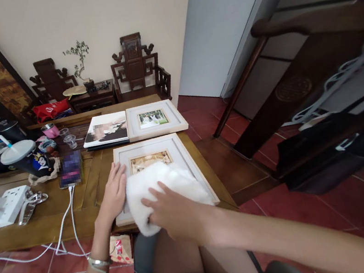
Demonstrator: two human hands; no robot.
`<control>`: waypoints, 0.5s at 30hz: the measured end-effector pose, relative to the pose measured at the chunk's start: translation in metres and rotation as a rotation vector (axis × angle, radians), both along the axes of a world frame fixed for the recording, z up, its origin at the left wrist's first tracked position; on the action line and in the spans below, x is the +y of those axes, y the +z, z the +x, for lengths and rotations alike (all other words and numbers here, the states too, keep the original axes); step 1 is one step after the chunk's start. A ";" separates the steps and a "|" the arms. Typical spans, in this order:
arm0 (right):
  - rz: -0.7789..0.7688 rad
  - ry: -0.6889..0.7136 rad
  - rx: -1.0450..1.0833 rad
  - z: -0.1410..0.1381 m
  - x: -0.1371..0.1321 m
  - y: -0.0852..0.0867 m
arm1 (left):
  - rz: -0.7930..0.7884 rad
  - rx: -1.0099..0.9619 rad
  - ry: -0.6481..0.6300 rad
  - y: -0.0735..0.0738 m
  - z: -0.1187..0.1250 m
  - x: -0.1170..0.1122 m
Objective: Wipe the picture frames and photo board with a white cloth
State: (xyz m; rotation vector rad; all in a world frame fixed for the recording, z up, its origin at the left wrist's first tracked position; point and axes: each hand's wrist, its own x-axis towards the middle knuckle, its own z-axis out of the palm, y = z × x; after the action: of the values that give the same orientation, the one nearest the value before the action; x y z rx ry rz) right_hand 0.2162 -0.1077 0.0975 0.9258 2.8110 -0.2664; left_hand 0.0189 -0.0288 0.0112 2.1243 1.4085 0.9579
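Fingers (pixel 157 195) of the right hand (pixel 177 212) lie spread on a white cloth (pixel 170 174); whether this grip pinches any of it, I cannot tell. The cloth, soft and fluffy, sits bunched directly beneath, over the lower part of a pale frame (pixel 195 167). At that frame's left edge rests the left hand (pixel 116 191), fingers straight and close together; its thumb is hidden, so I cannot tell whether it clamps the wood. The frame is rectangular, with a grey-white mount around a sepia picture (pixel 150 159). Just beyond the frame are a second light frame (pixel 160 131) and a glossy photo panel (pixel 116 131). Left of it, on the brown wooden worktop (pixel 97 169), lie a flat phone (pixel 69 169) and a lidded black cup (pixel 31 162).
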 end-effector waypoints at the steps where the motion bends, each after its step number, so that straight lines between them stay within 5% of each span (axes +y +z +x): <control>1: -0.029 -0.036 -0.017 0.007 0.000 0.004 | 0.015 0.042 -0.010 0.001 0.001 0.001; 5: -0.016 -0.262 -0.076 0.033 0.016 0.019 | 0.099 0.109 -0.071 0.002 0.003 0.003; 8: 0.200 -0.420 -0.052 0.038 0.047 0.016 | 0.118 0.110 -0.128 0.002 0.004 0.004; 11: 0.407 -0.369 0.090 0.024 0.086 0.001 | 0.133 0.098 -0.151 0.001 0.003 0.006; 15: 0.379 -0.177 0.138 -0.008 0.127 -0.022 | 0.147 0.107 -0.154 0.000 0.001 0.006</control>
State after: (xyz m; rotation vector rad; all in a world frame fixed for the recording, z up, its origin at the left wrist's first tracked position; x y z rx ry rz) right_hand 0.2077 0.0192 0.0757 1.2825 2.9658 0.1981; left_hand 0.0199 -0.0227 0.0114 2.3855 1.2350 0.9256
